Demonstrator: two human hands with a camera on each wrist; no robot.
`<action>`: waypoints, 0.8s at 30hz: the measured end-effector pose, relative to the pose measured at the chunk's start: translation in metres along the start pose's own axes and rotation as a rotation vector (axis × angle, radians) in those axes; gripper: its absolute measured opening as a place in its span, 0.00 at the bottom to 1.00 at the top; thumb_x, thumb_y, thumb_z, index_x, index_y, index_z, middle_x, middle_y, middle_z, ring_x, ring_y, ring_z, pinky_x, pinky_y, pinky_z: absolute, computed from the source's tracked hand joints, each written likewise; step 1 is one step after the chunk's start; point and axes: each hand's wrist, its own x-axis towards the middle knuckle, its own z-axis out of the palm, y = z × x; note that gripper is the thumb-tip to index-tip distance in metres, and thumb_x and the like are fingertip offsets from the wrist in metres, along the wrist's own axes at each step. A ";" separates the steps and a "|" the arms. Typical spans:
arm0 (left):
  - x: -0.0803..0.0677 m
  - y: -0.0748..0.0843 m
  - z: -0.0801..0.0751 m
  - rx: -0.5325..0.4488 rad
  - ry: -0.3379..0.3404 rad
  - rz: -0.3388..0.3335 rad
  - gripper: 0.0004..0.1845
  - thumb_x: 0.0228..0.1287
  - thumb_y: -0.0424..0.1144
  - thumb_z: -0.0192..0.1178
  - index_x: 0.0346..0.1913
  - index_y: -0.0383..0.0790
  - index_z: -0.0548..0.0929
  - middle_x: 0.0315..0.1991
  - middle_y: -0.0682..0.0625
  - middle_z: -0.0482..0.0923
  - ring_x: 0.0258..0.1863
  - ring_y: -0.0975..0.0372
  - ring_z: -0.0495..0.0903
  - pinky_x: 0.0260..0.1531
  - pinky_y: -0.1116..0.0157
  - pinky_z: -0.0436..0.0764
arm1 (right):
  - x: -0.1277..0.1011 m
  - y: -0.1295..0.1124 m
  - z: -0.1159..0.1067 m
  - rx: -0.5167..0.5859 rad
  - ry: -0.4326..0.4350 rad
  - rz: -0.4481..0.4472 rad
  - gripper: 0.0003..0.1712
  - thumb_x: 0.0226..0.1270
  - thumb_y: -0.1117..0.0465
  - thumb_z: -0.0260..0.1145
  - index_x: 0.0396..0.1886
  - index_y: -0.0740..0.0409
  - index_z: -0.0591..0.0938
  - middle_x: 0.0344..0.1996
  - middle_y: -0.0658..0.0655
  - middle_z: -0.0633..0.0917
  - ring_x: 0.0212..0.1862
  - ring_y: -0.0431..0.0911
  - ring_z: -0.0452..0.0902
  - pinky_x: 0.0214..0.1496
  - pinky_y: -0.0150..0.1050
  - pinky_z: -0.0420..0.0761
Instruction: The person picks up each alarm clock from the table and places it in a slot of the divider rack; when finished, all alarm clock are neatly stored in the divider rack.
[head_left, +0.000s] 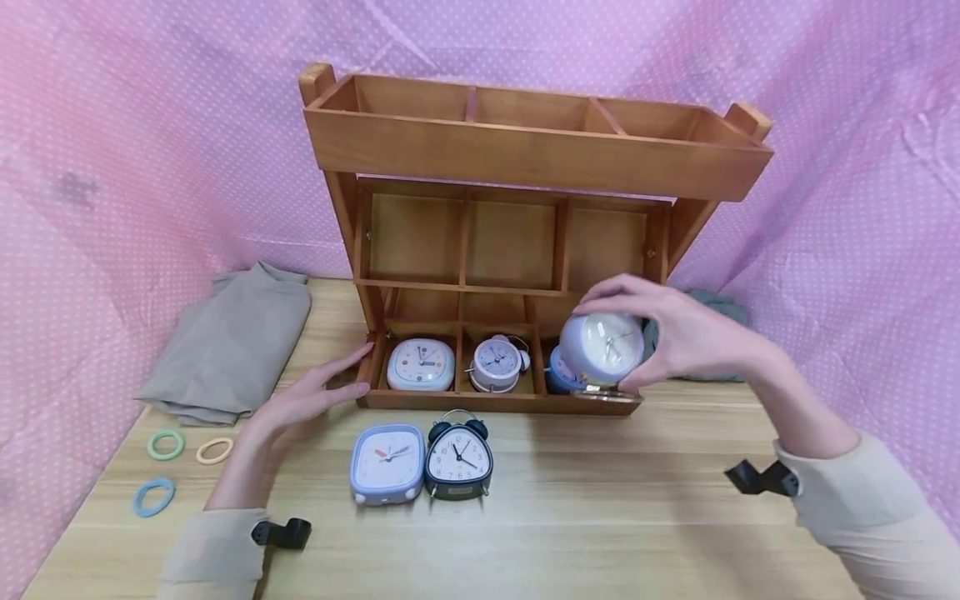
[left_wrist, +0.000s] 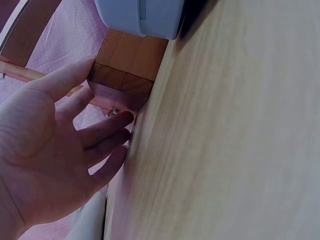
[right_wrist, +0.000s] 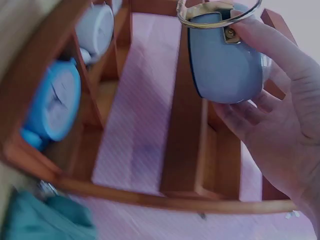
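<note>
My right hand (head_left: 678, 333) grips a round lavender alarm clock (head_left: 604, 348) with a gold ring stand, fingers over its top and thumb low. It is held in front of the rack's lower right compartment, partly covering a blue clock (right_wrist: 55, 100) inside. Along the bottom tier of the wooden rack (head_left: 525, 158) also sit a pale rounded-square clock (head_left: 421, 364) at left and a white bell clock (head_left: 496, 364) in the middle. My left hand (head_left: 303, 398) touches the rack's lower left corner, thumb at the front, fingers loosely extended beside it.
A lavender square clock (head_left: 387, 464) and a black bell clock (head_left: 459, 461) stand on the table before the rack. Left of them lie green (head_left: 166, 444), yellow (head_left: 215, 451) and blue rings (head_left: 153, 497), near a grey cloth (head_left: 232, 350). A dark green cloth (head_left: 716, 312) lies behind my right hand.
</note>
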 end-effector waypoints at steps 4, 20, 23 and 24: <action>0.000 -0.002 0.000 0.000 0.005 0.008 0.41 0.75 0.59 0.56 0.83 0.57 0.53 0.84 0.42 0.49 0.82 0.38 0.48 0.76 0.30 0.51 | 0.004 0.002 -0.026 -0.041 0.043 0.045 0.52 0.34 0.53 0.92 0.67 0.42 0.81 0.63 0.45 0.78 0.60 0.32 0.71 0.51 0.28 0.76; -0.001 -0.003 0.002 -0.004 0.010 0.021 0.40 0.75 0.57 0.57 0.83 0.58 0.53 0.84 0.40 0.51 0.82 0.37 0.49 0.75 0.30 0.53 | 0.028 0.032 -0.060 -0.072 0.157 0.093 0.58 0.31 0.63 0.91 0.71 0.48 0.78 0.67 0.57 0.81 0.65 0.20 0.66 0.61 0.12 0.65; -0.001 -0.002 0.001 -0.012 0.013 0.015 0.40 0.75 0.58 0.57 0.83 0.60 0.54 0.84 0.42 0.51 0.82 0.38 0.48 0.76 0.30 0.52 | 0.030 0.035 -0.062 -0.092 0.171 0.124 0.59 0.33 0.63 0.91 0.73 0.45 0.76 0.67 0.56 0.82 0.63 0.20 0.66 0.61 0.13 0.63; -0.001 -0.002 0.001 -0.015 0.014 0.008 0.40 0.75 0.58 0.58 0.83 0.61 0.54 0.84 0.42 0.50 0.82 0.38 0.48 0.76 0.30 0.51 | 0.031 0.036 -0.063 -0.102 0.175 0.134 0.60 0.33 0.63 0.91 0.73 0.44 0.76 0.66 0.56 0.82 0.63 0.20 0.65 0.62 0.13 0.63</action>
